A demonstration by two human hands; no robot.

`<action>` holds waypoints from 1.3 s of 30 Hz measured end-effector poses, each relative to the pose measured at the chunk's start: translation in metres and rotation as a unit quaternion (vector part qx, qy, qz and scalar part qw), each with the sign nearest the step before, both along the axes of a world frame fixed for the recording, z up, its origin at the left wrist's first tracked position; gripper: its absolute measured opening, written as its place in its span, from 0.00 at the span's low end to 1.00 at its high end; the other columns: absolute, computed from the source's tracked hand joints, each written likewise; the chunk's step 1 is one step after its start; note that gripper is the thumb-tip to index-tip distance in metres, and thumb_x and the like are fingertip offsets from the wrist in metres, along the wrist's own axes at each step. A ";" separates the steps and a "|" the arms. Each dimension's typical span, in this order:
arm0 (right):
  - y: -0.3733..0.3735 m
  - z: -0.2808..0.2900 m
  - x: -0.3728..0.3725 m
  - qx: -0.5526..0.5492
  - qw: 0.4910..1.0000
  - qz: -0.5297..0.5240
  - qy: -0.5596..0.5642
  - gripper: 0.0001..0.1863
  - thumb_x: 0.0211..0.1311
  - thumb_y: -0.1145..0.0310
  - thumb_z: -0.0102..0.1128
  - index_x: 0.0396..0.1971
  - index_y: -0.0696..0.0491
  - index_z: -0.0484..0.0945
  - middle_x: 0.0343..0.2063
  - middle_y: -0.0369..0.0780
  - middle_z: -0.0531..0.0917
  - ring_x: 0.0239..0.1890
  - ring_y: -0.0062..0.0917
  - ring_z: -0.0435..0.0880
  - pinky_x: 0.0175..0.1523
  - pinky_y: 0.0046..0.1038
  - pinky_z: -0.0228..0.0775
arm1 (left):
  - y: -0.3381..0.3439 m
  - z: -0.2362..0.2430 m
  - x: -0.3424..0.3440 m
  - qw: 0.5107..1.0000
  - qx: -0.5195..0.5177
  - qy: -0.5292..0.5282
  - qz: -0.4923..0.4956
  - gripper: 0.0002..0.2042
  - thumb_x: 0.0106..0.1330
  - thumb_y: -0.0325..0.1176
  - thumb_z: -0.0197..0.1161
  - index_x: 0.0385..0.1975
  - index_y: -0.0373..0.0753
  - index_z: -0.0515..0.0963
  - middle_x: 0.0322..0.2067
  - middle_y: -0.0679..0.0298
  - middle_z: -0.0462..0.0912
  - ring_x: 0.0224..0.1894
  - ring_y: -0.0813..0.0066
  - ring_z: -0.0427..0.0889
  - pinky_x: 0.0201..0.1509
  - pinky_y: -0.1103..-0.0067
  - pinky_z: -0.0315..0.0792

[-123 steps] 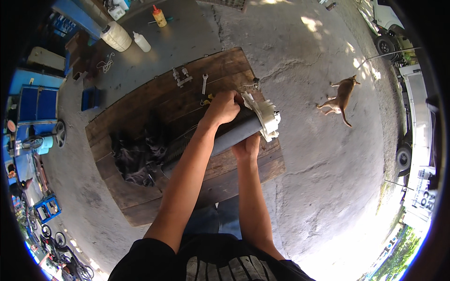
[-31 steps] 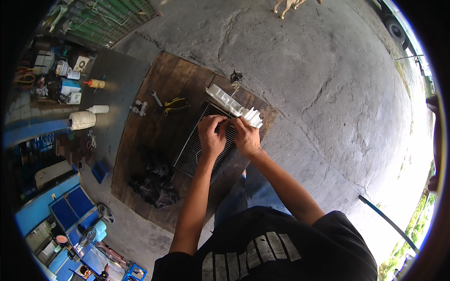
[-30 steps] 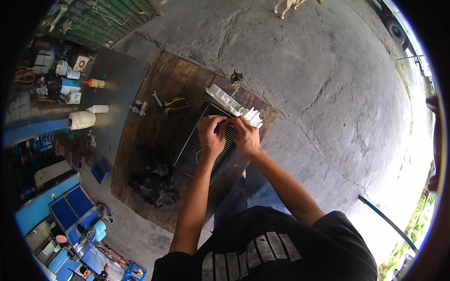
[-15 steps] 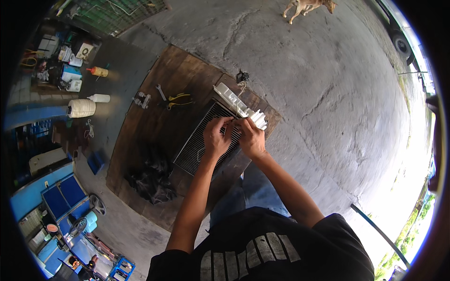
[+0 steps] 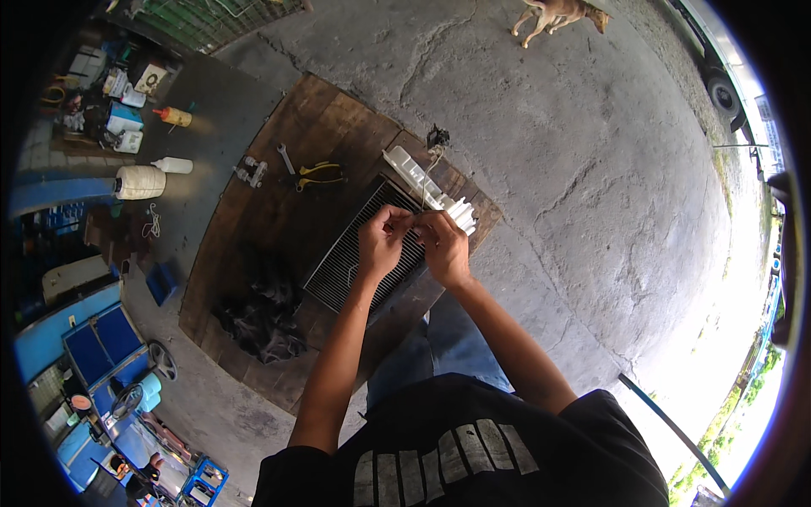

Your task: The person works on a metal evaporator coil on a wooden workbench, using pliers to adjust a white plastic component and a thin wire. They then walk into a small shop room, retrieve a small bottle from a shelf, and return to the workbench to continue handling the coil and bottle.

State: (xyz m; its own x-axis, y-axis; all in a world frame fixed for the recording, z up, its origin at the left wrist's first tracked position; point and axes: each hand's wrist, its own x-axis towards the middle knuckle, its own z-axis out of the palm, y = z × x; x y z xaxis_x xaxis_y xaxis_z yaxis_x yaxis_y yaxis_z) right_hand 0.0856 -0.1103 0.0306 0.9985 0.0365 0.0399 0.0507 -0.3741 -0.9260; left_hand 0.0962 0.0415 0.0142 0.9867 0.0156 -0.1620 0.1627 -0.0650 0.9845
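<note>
Over a finned radiator core [image 5: 345, 269] with dark fins, both my hands meet at their fingertips. My right hand [image 5: 445, 248] is closed in a pinch where a thin pale cable [image 5: 427, 173] runs down into the fingers. My left hand [image 5: 382, 245] is also pinched closed, its fingertips against the right ones; what lies between them is hidden. The cable comes from a small black connector-like part [image 5: 437, 138] beyond the core. A ribbed white plastic housing [image 5: 412, 173] lies along the core's far right edge, just past my fingers.
The core rests on a wooden board [image 5: 245, 228]. A wrench [image 5: 286, 159], yellow-handled pliers [image 5: 319, 175], metal fittings [image 5: 251, 171] and a black plastic bag [image 5: 262, 325] lie on it. Bottles and a string spool [image 5: 142, 182] stand at left. A dog [image 5: 557, 15] is at the far edge.
The view has shifted slightly, so the board and tools sit a little further left. My hands stay pinched together over the core. The dog's legs have moved.
</note>
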 end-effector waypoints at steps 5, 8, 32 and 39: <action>0.003 -0.005 -0.004 0.035 0.999 -0.035 0.002 0.12 0.63 0.88 0.59 0.42 0.58 0.83 0.41 0.43 0.86 0.35 0.32 0.90 0.38 0.28 0.86 | 0.002 -0.007 0.002 0.999 0.023 -0.010 -0.021 0.05 0.69 0.28 0.70 0.36 0.33 0.82 0.29 0.66 0.87 0.32 0.84 0.82 0.38 0.80 0.76; 0.003 -0.008 -0.006 0.043 0.998 -0.043 0.013 0.14 0.60 0.86 0.60 0.43 0.54 0.85 0.41 0.43 0.86 0.37 0.39 0.90 0.40 0.33 0.85 | 0.004 -0.010 0.003 0.999 0.005 -0.001 -0.031 0.05 0.69 0.28 0.70 0.36 0.34 0.82 0.29 0.66 0.87 0.32 0.83 0.81 0.38 0.80 0.76; 0.001 0.000 -0.002 -0.121 0.991 -0.029 0.047 0.04 0.63 0.72 0.63 0.35 0.55 0.83 0.31 0.47 0.87 0.35 0.48 0.87 0.40 0.45 0.78 | 0.011 -0.011 0.002 0.998 -0.029 0.052 -0.037 0.04 0.71 0.25 0.69 0.40 0.33 0.83 0.32 0.70 0.86 0.33 0.89 0.79 0.38 0.87 0.72; 0.000 0.001 -0.001 -0.119 0.991 -0.012 0.059 0.05 0.63 0.70 0.62 0.35 0.56 0.83 0.34 0.47 0.87 0.35 0.49 0.87 0.40 0.45 0.80 | 0.009 -0.011 0.003 0.998 -0.010 0.046 -0.038 0.05 0.72 0.27 0.68 0.39 0.32 0.82 0.31 0.70 0.85 0.32 0.88 0.78 0.37 0.85 0.73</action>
